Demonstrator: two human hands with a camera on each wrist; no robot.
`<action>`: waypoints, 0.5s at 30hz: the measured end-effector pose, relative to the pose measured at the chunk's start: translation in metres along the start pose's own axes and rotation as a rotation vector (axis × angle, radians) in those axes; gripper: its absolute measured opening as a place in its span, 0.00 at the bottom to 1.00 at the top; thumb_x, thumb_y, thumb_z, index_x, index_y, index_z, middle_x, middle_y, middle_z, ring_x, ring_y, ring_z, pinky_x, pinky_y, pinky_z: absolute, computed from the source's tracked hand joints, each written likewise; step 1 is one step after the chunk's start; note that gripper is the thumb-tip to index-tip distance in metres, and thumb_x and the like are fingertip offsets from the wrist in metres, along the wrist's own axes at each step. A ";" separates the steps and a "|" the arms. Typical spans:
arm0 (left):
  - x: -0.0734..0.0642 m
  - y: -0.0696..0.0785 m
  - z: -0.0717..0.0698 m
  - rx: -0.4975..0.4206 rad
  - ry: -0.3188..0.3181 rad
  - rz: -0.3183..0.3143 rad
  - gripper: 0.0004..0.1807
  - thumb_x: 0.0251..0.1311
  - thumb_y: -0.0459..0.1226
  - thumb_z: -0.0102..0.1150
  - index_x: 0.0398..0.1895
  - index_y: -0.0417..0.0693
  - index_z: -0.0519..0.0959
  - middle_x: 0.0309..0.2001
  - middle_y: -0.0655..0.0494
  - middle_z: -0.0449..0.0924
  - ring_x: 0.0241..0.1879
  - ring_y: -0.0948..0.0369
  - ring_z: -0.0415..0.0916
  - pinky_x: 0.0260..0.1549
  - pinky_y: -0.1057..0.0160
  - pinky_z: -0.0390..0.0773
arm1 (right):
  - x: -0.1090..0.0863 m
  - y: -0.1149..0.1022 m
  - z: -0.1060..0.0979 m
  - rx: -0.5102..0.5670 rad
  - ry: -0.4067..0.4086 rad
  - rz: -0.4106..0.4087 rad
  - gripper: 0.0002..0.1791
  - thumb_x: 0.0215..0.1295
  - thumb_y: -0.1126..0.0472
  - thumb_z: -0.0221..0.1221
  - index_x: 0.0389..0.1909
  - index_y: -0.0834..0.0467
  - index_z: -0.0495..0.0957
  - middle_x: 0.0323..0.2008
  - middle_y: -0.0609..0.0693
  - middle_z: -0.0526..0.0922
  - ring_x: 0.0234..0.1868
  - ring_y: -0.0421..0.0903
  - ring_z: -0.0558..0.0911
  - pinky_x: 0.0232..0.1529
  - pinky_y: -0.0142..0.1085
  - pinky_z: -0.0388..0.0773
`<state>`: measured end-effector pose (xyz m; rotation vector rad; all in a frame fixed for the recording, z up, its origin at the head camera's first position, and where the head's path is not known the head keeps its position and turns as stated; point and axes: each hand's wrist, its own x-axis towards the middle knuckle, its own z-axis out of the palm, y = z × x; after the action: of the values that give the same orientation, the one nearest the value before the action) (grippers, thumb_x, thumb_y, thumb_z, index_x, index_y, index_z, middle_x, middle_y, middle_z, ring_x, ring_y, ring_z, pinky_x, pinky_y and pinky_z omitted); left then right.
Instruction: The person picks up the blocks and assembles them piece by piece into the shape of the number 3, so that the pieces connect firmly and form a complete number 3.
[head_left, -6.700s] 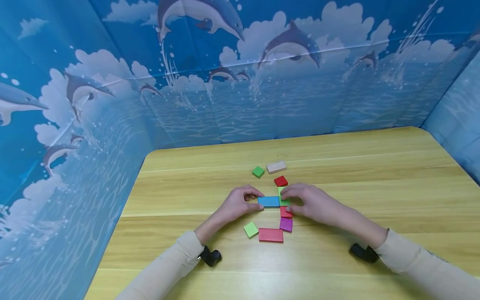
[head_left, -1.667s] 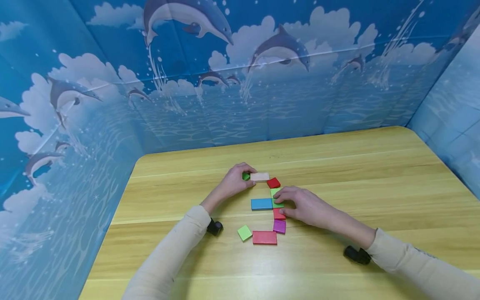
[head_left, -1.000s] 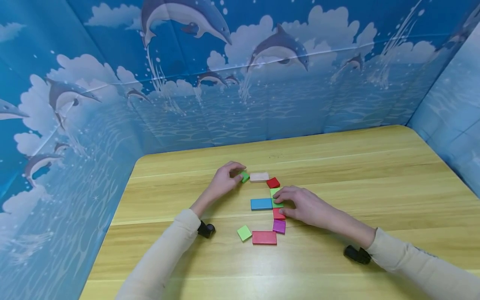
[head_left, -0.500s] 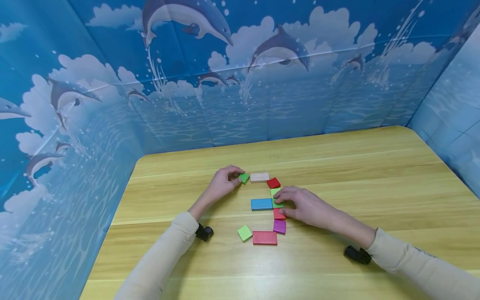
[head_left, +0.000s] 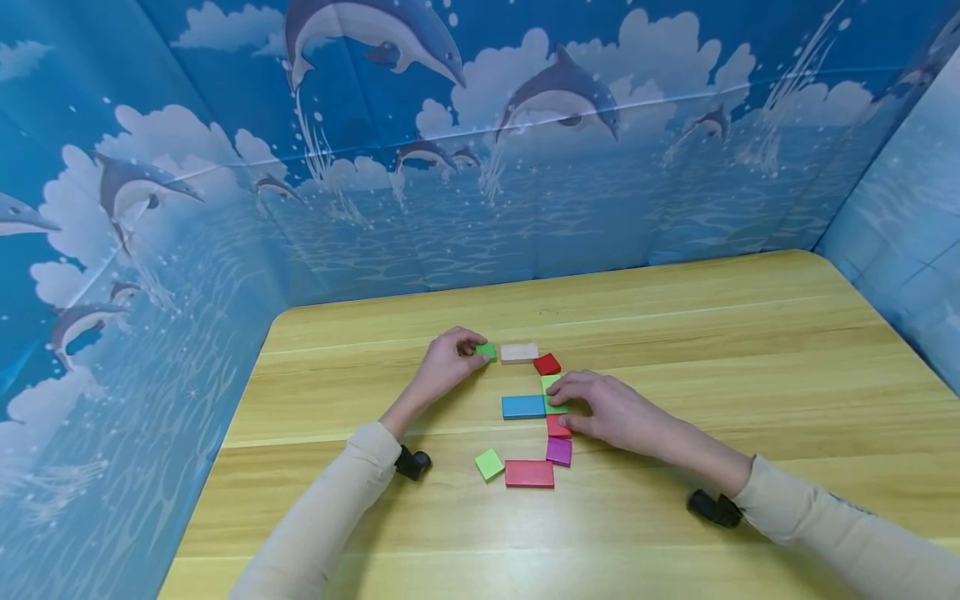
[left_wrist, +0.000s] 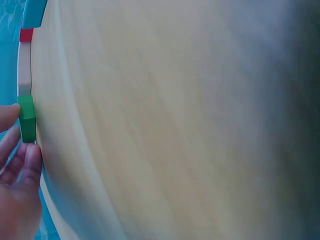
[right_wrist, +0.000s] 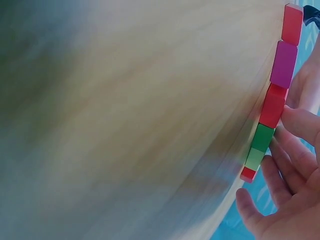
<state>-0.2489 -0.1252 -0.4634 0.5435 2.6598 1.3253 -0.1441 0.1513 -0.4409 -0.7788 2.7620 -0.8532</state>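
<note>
In the head view my left hand (head_left: 447, 360) pinches a small green block (head_left: 486, 352) between thumb and fingers. The left wrist view shows the same green block (left_wrist: 27, 120) close to the end of a whitish block (left_wrist: 24, 68). My right hand (head_left: 618, 410) rests its fingertips on a light green block (head_left: 551, 384) and a green block (head_left: 556, 404). Its thumb touches a red block (head_left: 557, 426), also visible in the right wrist view. A blue block (head_left: 522, 407) sticks out left from this column. At the column's far end lies a dark red block (head_left: 547, 364).
A purple block (head_left: 558, 451) continues the column towards me. Left of it lie a long red block (head_left: 529, 473) and a tilted light green block (head_left: 489, 465). The wooden table (head_left: 712, 333) ends at a blue dolphin curtain (head_left: 375, 217).
My left hand has gone from the blue block to the whitish block, now straightened near the dark red one, then to the green block, which has turned squarer. My right hand stays on the column.
</note>
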 end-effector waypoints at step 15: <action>-0.001 0.004 0.004 0.017 0.041 -0.022 0.11 0.62 0.36 0.66 0.46 0.44 0.84 0.32 0.55 0.76 0.31 0.57 0.70 0.32 0.61 0.71 | -0.001 0.002 0.001 -0.004 0.006 -0.011 0.17 0.62 0.59 0.68 0.52 0.53 0.83 0.56 0.47 0.78 0.60 0.52 0.74 0.59 0.51 0.71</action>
<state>-0.2458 -0.1206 -0.4631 0.4928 2.7044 1.3226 -0.1438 0.1528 -0.4424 -0.7942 2.7675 -0.8540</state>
